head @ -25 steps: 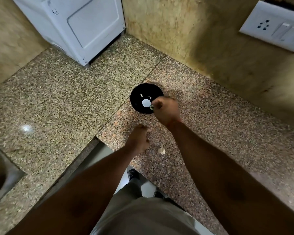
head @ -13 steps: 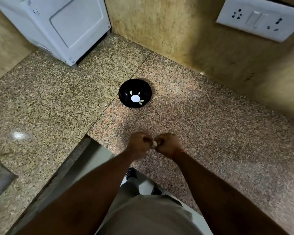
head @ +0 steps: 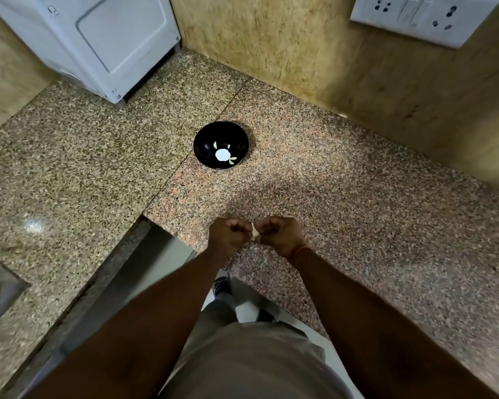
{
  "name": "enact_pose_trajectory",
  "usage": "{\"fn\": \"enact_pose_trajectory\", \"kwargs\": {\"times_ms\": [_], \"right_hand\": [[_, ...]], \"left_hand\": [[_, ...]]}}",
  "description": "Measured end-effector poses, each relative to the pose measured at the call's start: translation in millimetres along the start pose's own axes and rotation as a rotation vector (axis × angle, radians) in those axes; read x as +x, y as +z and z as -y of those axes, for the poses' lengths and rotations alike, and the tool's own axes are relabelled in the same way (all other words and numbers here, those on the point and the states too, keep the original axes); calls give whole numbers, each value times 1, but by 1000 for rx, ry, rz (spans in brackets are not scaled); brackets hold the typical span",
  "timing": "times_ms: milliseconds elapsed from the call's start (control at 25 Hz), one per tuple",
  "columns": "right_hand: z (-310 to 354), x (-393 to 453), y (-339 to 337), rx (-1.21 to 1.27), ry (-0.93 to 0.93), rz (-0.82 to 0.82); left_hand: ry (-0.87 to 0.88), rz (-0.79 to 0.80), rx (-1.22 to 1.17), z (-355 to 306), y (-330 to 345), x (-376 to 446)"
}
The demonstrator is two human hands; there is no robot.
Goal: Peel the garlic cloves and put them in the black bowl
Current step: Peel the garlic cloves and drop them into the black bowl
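Observation:
A black bowl [head: 205,139] stands on the granite counter [head: 357,203] near the back corner, with a few pale peeled cloves [head: 215,145] lying around a bright glare spot inside it. Well in front of the bowl, close to the counter's inner edge, my left hand [head: 228,236] and my right hand [head: 280,236] meet with curled fingers. Between them they pinch one small pale garlic clove [head: 254,232], mostly hidden by the fingertips.
A white appliance [head: 104,41] stands at the back left corner. On the right wall hangs a switch and socket plate [head: 421,15]. A sink edge [head: 0,286] shows at the far left. Below the counter's cut-out are my legs and the floor.
My right hand drew back from the bowl toward me and joined my left hand at the counter's edge; both now pinch a clove that lay on the counter.

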State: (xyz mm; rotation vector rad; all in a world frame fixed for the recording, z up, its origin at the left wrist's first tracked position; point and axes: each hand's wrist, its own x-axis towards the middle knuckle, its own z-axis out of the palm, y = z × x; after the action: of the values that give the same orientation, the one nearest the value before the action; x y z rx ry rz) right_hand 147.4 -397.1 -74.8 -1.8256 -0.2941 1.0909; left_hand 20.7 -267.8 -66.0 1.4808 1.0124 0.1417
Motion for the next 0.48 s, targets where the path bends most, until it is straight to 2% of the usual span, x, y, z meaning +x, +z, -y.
{"fn": "enact_pose_trajectory", "kwargs": {"times_ms": [80, 280, 480], "right_hand": [[2, -3, 3, -24, -31, -13], [7, -9, 9, -74, -45, -18], [7, -13, 15, -160, -58, -91]], "left_hand": [[-14, -21, 7, -4, 3, -2], [116, -30, 140, -3, 2, -3], [127, -154, 223, 10, 14, -1]]}}
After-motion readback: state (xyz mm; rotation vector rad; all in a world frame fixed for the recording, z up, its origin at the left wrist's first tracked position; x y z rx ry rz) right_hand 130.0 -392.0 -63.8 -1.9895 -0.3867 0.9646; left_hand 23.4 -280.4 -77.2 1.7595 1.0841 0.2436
